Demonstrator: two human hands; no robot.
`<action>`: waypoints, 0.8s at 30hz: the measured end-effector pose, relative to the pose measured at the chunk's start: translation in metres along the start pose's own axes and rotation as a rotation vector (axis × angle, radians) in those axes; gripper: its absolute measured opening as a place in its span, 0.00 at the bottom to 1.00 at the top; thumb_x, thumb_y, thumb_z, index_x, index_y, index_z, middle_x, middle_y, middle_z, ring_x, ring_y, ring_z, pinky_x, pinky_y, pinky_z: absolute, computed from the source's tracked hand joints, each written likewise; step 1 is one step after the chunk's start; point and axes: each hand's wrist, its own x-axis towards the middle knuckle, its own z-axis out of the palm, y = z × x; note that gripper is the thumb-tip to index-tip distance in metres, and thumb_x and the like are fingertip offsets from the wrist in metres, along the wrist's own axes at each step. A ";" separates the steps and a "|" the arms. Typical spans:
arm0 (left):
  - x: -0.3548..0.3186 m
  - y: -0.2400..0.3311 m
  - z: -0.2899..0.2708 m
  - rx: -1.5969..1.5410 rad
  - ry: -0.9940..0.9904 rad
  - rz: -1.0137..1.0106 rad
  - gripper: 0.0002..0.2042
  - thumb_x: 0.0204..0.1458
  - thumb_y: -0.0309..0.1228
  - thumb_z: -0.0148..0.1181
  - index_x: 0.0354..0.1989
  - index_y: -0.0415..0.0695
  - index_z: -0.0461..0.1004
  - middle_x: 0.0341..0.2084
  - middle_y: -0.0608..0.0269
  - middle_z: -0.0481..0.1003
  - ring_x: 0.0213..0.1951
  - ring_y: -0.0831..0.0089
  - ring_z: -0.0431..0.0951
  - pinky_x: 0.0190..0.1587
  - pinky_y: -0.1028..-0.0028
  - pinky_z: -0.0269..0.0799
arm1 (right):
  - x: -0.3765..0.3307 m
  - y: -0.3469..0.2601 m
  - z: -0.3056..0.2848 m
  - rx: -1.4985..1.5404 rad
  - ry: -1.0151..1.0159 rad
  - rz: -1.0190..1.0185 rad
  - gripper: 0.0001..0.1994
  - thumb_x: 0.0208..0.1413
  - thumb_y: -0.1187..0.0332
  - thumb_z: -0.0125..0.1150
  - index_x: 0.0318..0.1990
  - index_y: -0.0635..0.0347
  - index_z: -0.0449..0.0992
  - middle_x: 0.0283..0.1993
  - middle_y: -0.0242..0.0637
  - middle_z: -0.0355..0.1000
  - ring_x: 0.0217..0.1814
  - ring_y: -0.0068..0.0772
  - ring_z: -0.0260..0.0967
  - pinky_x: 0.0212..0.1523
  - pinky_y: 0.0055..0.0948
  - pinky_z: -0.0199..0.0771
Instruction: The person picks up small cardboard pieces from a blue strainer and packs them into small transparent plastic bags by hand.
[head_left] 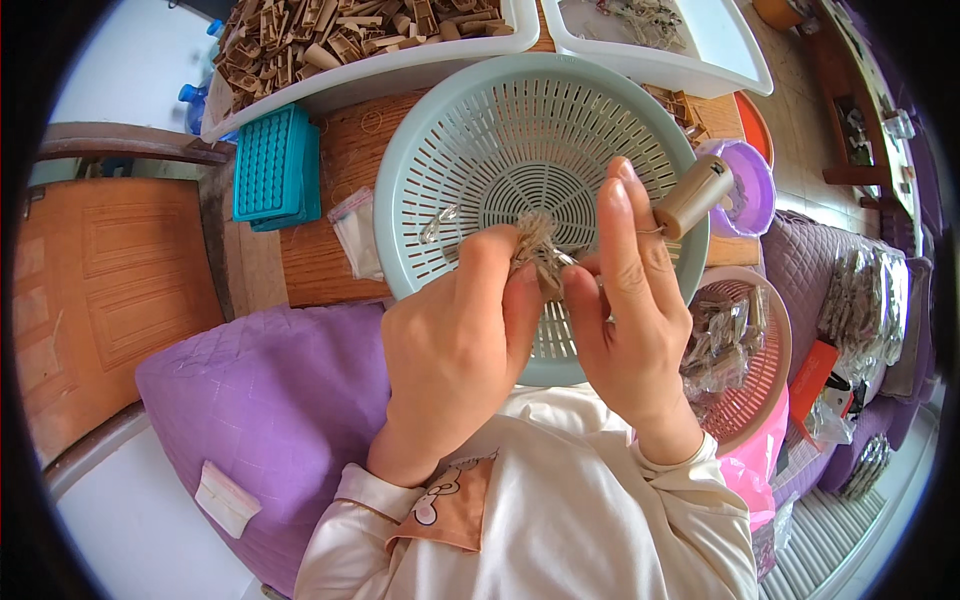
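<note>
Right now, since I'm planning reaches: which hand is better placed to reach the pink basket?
Probably the right hand: the pink basket sits beside its wrist, while the left hand is farther, at the wiry bundle.

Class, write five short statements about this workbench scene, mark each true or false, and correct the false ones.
1. The left hand grips a bundle of pale, shiny strands. True.
2. The teal basket stands to the right of the grey-green basket. False: the teal basket is to its left.
3. A beige cylinder is beside the fingers of the right hand. True.
4. The pink basket is empty. False: it holds clear-wrapped packets.
5. Many brown pieces lie in a white tub. True.
</note>
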 end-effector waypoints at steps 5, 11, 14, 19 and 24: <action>0.008 0.006 -0.006 -0.046 -0.025 -0.130 0.08 0.47 0.26 0.52 0.36 0.43 0.65 0.12 0.59 0.69 0.15 0.64 0.71 0.16 0.70 0.63 | 0.006 0.009 0.006 -0.047 -0.009 -0.245 0.26 0.40 0.84 0.53 0.52 0.66 0.63 0.55 0.53 0.58 0.50 0.47 0.65 0.42 0.32 0.71; 0.022 0.009 -0.014 -0.092 -0.068 -0.191 0.06 0.49 0.28 0.50 0.34 0.43 0.63 0.10 0.57 0.68 0.14 0.59 0.71 0.15 0.66 0.63 | 0.003 0.021 0.015 -0.001 -0.050 -0.359 0.25 0.42 0.78 0.53 0.53 0.62 0.63 0.56 0.49 0.58 0.44 0.42 0.68 0.33 0.27 0.75; 0.026 0.007 -0.015 -0.030 -0.113 -0.191 0.05 0.50 0.30 0.49 0.32 0.43 0.62 0.10 0.56 0.68 0.14 0.58 0.71 0.15 0.64 0.63 | 0.005 0.024 0.017 0.051 -0.032 -0.369 0.25 0.43 0.78 0.52 0.54 0.62 0.61 0.56 0.50 0.58 0.43 0.41 0.69 0.32 0.27 0.75; 0.032 0.007 -0.012 0.016 -0.223 -0.228 0.05 0.50 0.30 0.46 0.34 0.43 0.61 0.10 0.53 0.68 0.14 0.55 0.70 0.16 0.60 0.63 | 0.009 0.026 0.009 0.011 -0.065 -0.331 0.26 0.42 0.78 0.53 0.54 0.60 0.61 0.56 0.49 0.59 0.40 0.39 0.70 0.29 0.25 0.74; 0.038 -0.001 -0.012 -0.123 -0.283 -0.176 0.07 0.48 0.28 0.47 0.34 0.42 0.60 0.12 0.50 0.69 0.18 0.52 0.71 0.20 0.58 0.64 | 0.023 0.025 -0.009 -0.134 -0.108 -0.441 0.28 0.39 0.75 0.55 0.53 0.50 0.63 0.51 0.30 0.64 0.29 0.26 0.66 0.22 0.18 0.71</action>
